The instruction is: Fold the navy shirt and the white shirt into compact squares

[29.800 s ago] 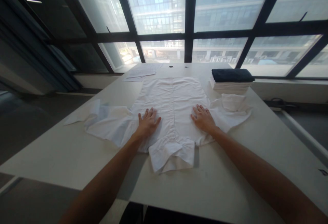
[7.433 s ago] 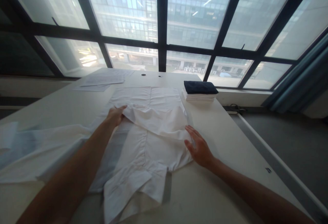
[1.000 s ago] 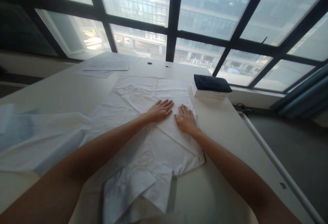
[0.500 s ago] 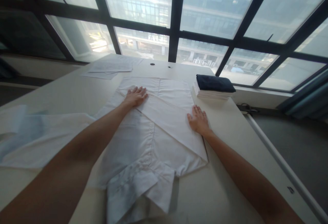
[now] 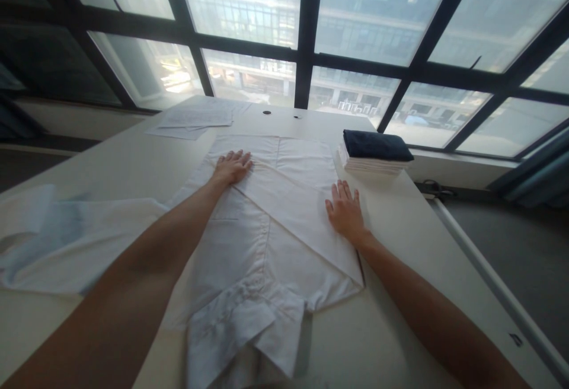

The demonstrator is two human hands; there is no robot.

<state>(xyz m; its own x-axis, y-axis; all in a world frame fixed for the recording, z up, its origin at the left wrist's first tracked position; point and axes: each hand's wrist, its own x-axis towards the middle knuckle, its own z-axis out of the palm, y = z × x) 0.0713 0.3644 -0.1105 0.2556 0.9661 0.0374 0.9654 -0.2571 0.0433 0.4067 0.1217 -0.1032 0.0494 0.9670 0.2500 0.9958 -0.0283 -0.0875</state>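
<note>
One white collared shirt [image 5: 271, 252] lies flat on the counter [image 5: 124, 166], left hand [image 5: 233, 168] on its folded-across sleeve [image 5: 293, 199], right hand [image 5: 347, 214] at the side edge, fingers [image 5: 342, 193] extended and grasping nothing, where light, even outward pressure should best flatten creases.

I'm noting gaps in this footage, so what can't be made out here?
In the head view:
Papers: any print too small.
Outspread sleeve: end cut off by the left edge.
Collar: nearest part cut off by the bottom edge.
Shirt under the left hand: covered by it.
</note>
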